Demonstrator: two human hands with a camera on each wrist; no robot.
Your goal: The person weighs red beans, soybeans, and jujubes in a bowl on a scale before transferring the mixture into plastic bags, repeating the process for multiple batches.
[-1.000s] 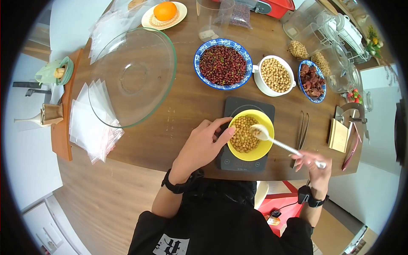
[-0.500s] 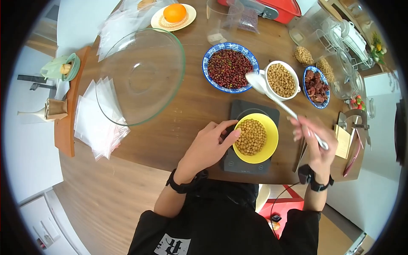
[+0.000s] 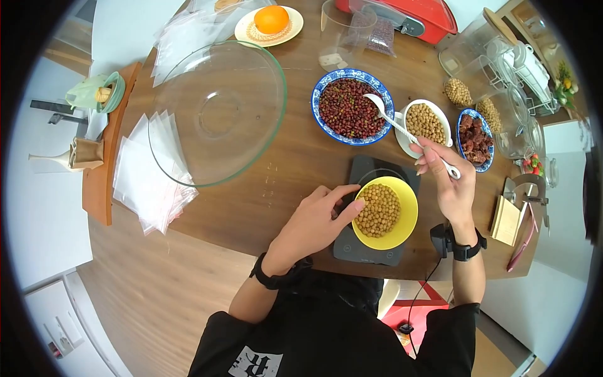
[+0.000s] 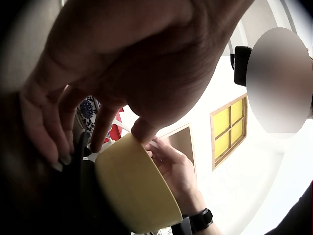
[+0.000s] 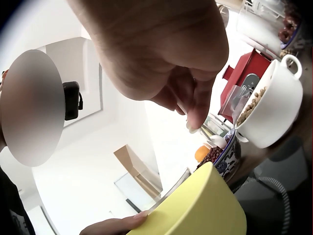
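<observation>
The white spoon (image 3: pixel 402 129) lies on a slant in the head view: its long axis runs from the handle end near the lower right up to the bowl end at the upper left, and that bowl end hangs over the near edge of the blue-rimmed dish of red beans (image 3: pixel 350 108). The handle crosses in front of the white cup of chickpeas (image 3: pixel 426 125). The right hand (image 3: pixel 447 182) pinches the handle between its fingertips (image 5: pixel 195 115), with the palm turned toward the person and the forearm rising from the table edge, a black band at the wrist. Just below the spoon, the yellow bowl (image 3: pixel 402 217) of chickpeas sits on the dark scale (image 3: pixel 370 210), near the front of the wooden table (image 3: pixel 264 182). The left hand (image 3: pixel 314 223) reaches in from the left, its fingers curled against the bowl's left rim and its thumb (image 4: pixel 142 129) pressed to the outer wall, so it grips the bowl. To the right of the white cup stands a small blue dish of dark dried fruit (image 3: pixel 474 139). Farther left rests a large glass bowl (image 3: pixel 217 113), partly over a pile of clear bags (image 3: pixel 147 176), and an orange (image 3: pixel 271 19) sits on a plate at the far edge.
</observation>
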